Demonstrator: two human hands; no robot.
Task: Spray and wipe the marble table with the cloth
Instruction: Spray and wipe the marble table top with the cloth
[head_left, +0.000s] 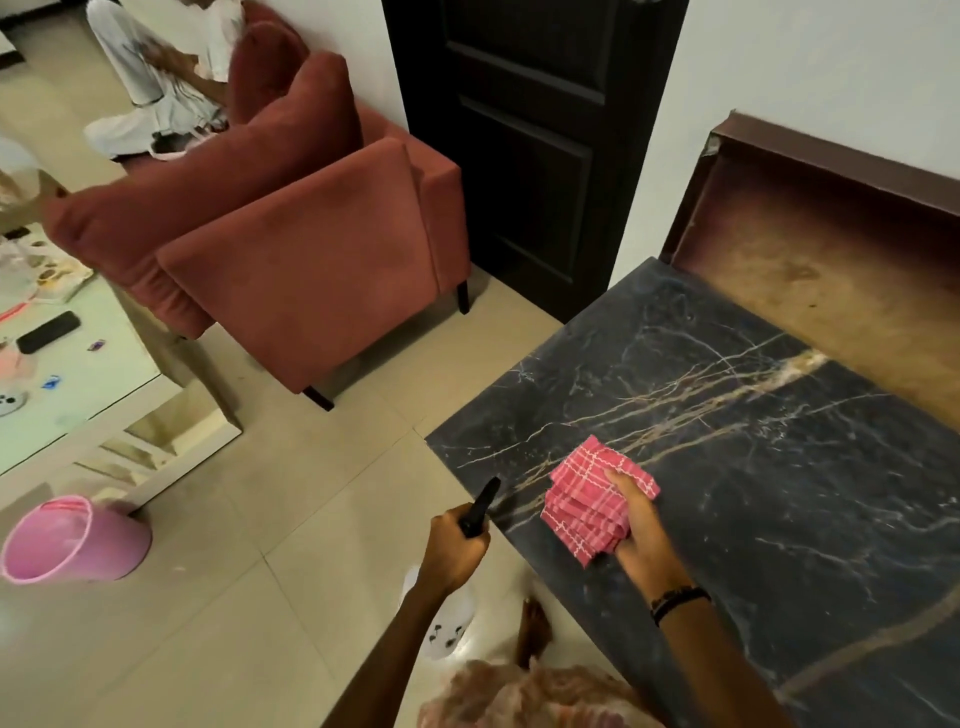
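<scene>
The dark marble table (753, 467), veined in gold and white, fills the right half of the head view. A folded red-and-white checked cloth (587, 499) lies flat near its left edge, and my right hand (641, 525) grips the cloth's right side. My left hand (457, 551) is just off the table's left edge, closed around a spray bottle whose black nozzle (480, 506) points up toward the marble. The bottle's white body (444, 623) hangs below my fist, partly hidden by my wrist.
A wooden headboard-like panel (831, 249) rises behind the table. A red armchair (291, 244) and a dark door (535, 135) stand to the left. A pink bucket (67, 540) lies on the tiled floor by a white coffee table (78, 374). A person sits at top left.
</scene>
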